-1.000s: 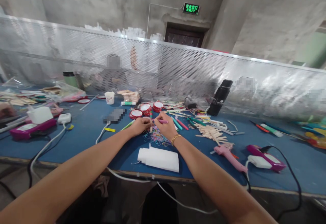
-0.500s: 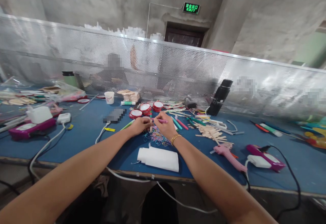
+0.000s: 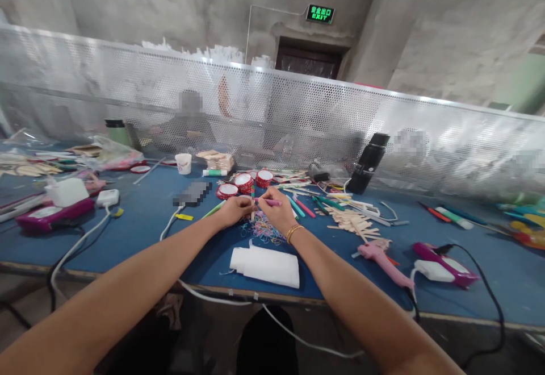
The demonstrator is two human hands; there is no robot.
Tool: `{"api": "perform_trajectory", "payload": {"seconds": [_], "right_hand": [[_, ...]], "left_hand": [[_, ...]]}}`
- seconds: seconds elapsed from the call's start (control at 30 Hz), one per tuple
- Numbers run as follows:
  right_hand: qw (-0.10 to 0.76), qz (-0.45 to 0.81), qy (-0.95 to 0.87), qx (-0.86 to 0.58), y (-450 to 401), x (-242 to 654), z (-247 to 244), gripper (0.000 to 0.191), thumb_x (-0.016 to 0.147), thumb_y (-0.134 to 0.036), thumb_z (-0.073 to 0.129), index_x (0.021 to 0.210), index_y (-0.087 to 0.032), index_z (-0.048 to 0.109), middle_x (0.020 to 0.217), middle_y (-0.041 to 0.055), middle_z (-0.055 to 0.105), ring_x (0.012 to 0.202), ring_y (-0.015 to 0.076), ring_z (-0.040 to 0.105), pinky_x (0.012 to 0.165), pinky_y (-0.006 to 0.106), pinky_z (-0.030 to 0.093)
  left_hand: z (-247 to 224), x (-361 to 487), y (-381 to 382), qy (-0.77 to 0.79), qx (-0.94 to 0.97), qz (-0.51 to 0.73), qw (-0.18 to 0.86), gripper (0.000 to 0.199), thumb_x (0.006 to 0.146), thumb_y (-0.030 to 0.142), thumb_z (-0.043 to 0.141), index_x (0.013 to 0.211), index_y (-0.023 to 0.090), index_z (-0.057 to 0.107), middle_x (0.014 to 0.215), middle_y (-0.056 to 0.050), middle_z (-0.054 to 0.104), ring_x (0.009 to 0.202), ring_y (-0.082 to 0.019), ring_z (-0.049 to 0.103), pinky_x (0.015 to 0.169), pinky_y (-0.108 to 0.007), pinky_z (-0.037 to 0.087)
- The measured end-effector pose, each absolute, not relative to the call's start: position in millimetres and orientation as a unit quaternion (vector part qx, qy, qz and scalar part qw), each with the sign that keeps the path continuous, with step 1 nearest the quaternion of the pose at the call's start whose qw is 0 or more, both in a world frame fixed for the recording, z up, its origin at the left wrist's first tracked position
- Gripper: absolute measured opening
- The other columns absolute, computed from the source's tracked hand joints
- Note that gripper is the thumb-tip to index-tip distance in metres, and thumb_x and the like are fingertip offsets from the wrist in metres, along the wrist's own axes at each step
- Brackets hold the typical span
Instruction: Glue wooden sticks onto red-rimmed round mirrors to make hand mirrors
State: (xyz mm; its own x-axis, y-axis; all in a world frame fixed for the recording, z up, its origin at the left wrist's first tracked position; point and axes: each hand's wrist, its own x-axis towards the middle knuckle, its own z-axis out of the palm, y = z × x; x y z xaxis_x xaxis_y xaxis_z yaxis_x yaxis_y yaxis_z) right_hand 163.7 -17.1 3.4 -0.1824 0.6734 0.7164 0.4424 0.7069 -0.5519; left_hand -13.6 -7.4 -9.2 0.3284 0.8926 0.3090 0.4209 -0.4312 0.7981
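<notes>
My right hand (image 3: pixel 276 207) is closed on a purple pen (image 3: pixel 271 202), its tip end pointing left towards a narrow upright stick (image 3: pixel 252 194). The stick shows green and red at its upper part and bare wood lower down. My left hand (image 3: pixel 237 210) pinches this stick from the left side. Below both hands lies a loose pile of colourful rubber bands (image 3: pixel 266 228). Nearer the table's front edge is a folded white cloth or paper (image 3: pixel 264 266). Rolls of red tape (image 3: pixel 243 182) sit just behind my hands.
Wooden sticks (image 3: pixel 351 220), a pink glue gun (image 3: pixel 385 262) and a purple power strip (image 3: pixel 447 267) are on the right. A black bottle (image 3: pixel 368 163) leans near the perforated screen (image 3: pixel 298 102). Left are a phone (image 3: pixel 192 194), a paper cup (image 3: pixel 183 163) and white cables.
</notes>
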Motion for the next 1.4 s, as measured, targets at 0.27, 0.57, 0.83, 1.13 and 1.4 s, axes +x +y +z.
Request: {"api": "perform_trajectory", "payload": {"seconds": [0.27,0.57,0.83,1.13,1.4], "right_hand": [[0.524,0.113,-0.760,-0.368,-17.9,164.2,3.9,0.017,0.082,-0.030,0.054,0.067,-0.022,0.050,0.063,-0.0040,0.056,0.060,0.0133,0.051,0.060,0.025,0.038],[0.522,0.117,-0.759,-0.371,-17.2,163.6,3.3,0.015,0.081,-0.028,0.054,0.067,-0.022,0.051,0.064,-0.0040,0.057,0.061,0.0134,0.052,0.061,0.025,0.038],[0.530,0.122,-0.755,-0.366,-18.2,164.5,4.6,0.015,0.081,-0.027,0.053,0.067,-0.022,0.050,0.063,-0.0043,0.055,0.060,0.0130,0.050,0.059,0.025,0.038],[0.528,0.122,-0.757,-0.365,-17.7,163.8,4.5,0.015,0.081,-0.028,0.053,0.068,-0.022,0.051,0.065,-0.0036,0.056,0.061,0.0135,0.052,0.061,0.025,0.039],[0.529,0.121,-0.755,-0.367,-16.5,164.0,3.0,0.015,0.081,-0.028,0.054,0.067,-0.022,0.051,0.065,-0.0037,0.056,0.062,0.0134,0.051,0.061,0.025,0.039]], "left_hand": [[-9.3,-13.9,-6.5,0.434,0.757,0.383,0.304,0.044,0.076,0.054,0.064,0.058,0.015,0.056,0.054,0.002,0.055,0.048,-0.008,0.042,0.047,-0.022,0.030],[-8.4,-12.6,-7.5,0.435,0.752,0.388,0.308,0.047,0.073,0.058,0.065,0.057,0.015,0.056,0.052,0.002,0.054,0.048,-0.008,0.042,0.048,-0.022,0.030],[-7.0,-13.1,-9.2,0.435,0.751,0.387,0.311,0.045,0.074,0.055,0.065,0.057,0.015,0.057,0.053,0.002,0.055,0.049,-0.008,0.042,0.048,-0.022,0.031],[-8.5,-13.3,-8.0,0.429,0.753,0.389,0.313,0.045,0.076,0.056,0.063,0.059,0.014,0.058,0.053,0.002,0.055,0.048,-0.008,0.042,0.048,-0.022,0.030],[-8.4,-13.2,-7.8,0.434,0.750,0.388,0.315,0.043,0.075,0.053,0.065,0.057,0.015,0.056,0.053,0.002,0.054,0.048,-0.009,0.042,0.048,-0.022,0.030]]}}
